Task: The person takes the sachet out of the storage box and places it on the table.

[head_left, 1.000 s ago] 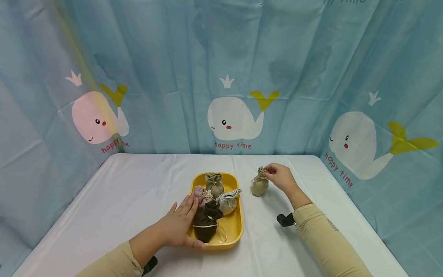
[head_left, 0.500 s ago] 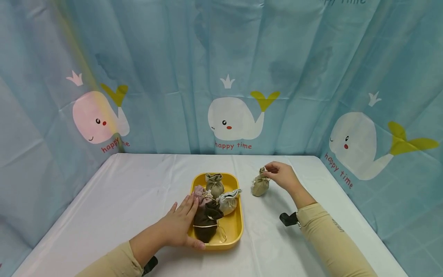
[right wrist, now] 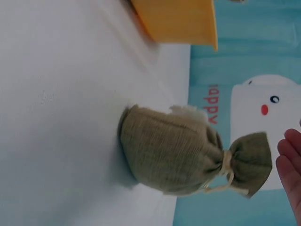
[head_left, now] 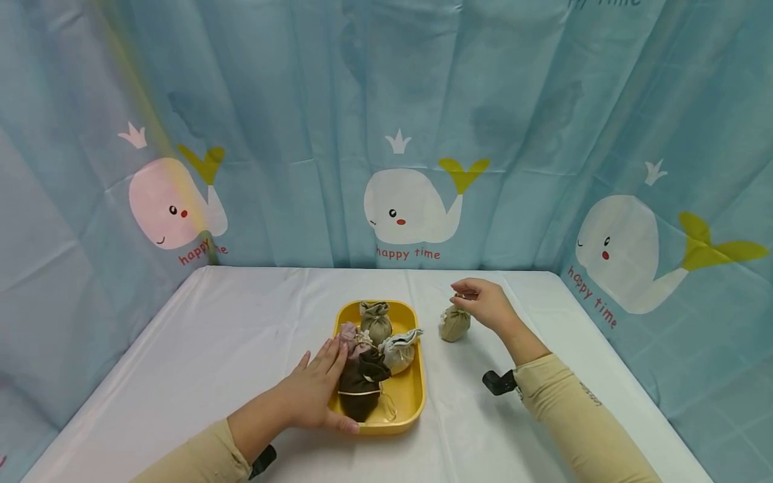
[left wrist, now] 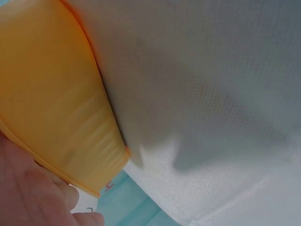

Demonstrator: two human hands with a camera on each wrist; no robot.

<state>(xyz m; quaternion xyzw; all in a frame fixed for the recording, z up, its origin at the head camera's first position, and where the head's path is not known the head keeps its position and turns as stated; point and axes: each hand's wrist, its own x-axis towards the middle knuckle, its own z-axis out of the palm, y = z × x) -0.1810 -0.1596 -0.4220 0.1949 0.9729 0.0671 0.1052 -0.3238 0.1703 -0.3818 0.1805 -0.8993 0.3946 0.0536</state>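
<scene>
My left hand (head_left: 308,397) lies spread along the near left rim of a yellow tray (head_left: 409,402), thumb at the front corner. In the left wrist view its fingers (left wrist: 40,197) rest against the rim. Inside the tray sit several drawstring pouches: a dark brown one (head_left: 359,396), a pink one (head_left: 348,331), a pale grey one (head_left: 398,353) and an olive one (head_left: 376,325). To the tray's right, a second olive drawstring pouch (head_left: 455,326) stands upright on the table. Just above its gathered top hovers my right hand (head_left: 488,307); the right wrist view shows the fingers (right wrist: 291,162) apart from the cloth.
A white cloth (head_left: 241,335) covers the table. Behind and at both sides hangs a blue curtain (head_left: 278,134) with whale prints. A black wrist mount (head_left: 500,382) sticks out beneath the right sleeve (head_left: 580,422).
My right hand's fingers have come off the neck of the olive pouch and risen slightly. That pouch stays standing in place. The left hand keeps its position on the tray.
</scene>
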